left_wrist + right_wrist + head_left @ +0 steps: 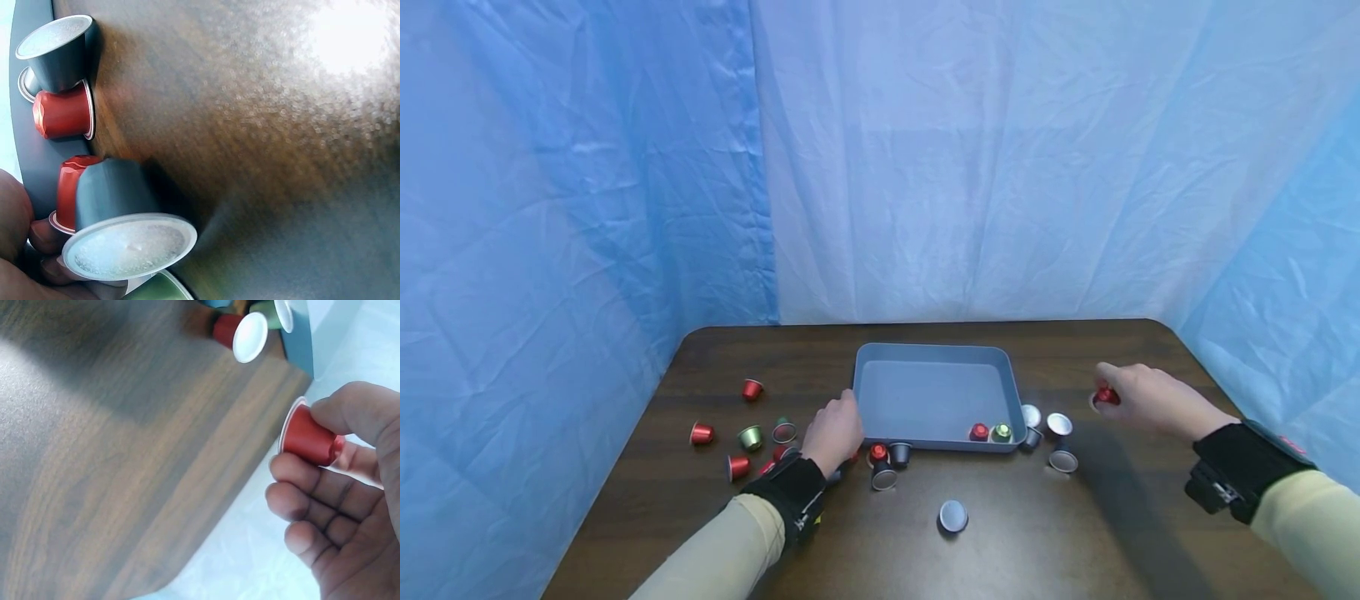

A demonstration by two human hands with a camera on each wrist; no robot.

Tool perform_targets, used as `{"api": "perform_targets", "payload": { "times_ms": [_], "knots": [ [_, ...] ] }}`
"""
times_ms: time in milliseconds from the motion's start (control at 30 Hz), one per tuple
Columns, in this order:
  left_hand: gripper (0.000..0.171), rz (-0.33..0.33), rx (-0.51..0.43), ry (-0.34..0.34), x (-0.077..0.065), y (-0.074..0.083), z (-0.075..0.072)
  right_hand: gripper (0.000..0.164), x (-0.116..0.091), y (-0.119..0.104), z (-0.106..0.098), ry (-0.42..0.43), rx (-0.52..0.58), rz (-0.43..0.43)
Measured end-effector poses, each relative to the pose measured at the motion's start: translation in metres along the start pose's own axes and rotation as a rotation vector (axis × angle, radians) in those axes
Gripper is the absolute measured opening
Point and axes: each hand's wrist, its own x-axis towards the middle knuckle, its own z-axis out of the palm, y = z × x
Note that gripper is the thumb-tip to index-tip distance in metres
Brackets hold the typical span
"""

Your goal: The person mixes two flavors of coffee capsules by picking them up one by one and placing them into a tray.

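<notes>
My right hand (1150,398) pinches a red coffee capsule (307,436) between thumb and fingers, above the table's right side. At the front left corner of a grey-blue tray (936,392), my left hand (835,433) reaches down among capsules. In the left wrist view, its fingertips lie against the rim of a red capsule (70,187). A dark capsule (119,197) partly covers them, so whether they grip anything is unclear. One red capsule (978,432) and one green capsule (1002,432) sit inside the tray's front right corner.
Red and green capsules, among them a green one (749,437), are scattered left of the tray. Dark and red capsules line its front edge. More capsules (1059,425) cluster right of it; a dark one (953,517) stands near the front. Blue-white curtains (962,167) surround the wooden table (1015,550).
</notes>
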Motion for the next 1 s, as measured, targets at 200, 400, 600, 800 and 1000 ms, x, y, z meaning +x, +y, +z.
{"api": "perform_targets", "payload": {
  "times_ms": [200, 400, 600, 800, 1000],
  "knots": [
    [0.04, 0.006, -0.003, 0.005, -0.001, 0.001, -0.001, 0.022, 0.003, -0.008, -0.001, 0.023, 0.012, -0.052],
    [0.041, 0.009, 0.004, 0.016, -0.002, 0.001, -0.001, 0.019, 0.012, -0.023, -0.001, 0.045, 0.018, -0.11],
    [0.039, 0.003, 0.007, 0.02, -0.001, 0.0, 0.0, 0.018, 0.025, -0.044, 0.001, 0.034, 0.024, -0.147],
    [0.041, -0.003, 0.004, 0.011, 0.0, 0.001, 0.002, 0.017, 0.039, -0.068, 0.005, 0.005, 0.042, -0.186],
    [0.043, -0.006, 0.007, 0.01, 0.0, 0.002, 0.002, 0.016, 0.05, -0.094, 0.009, -0.012, 0.054, -0.216]
  ]
}}
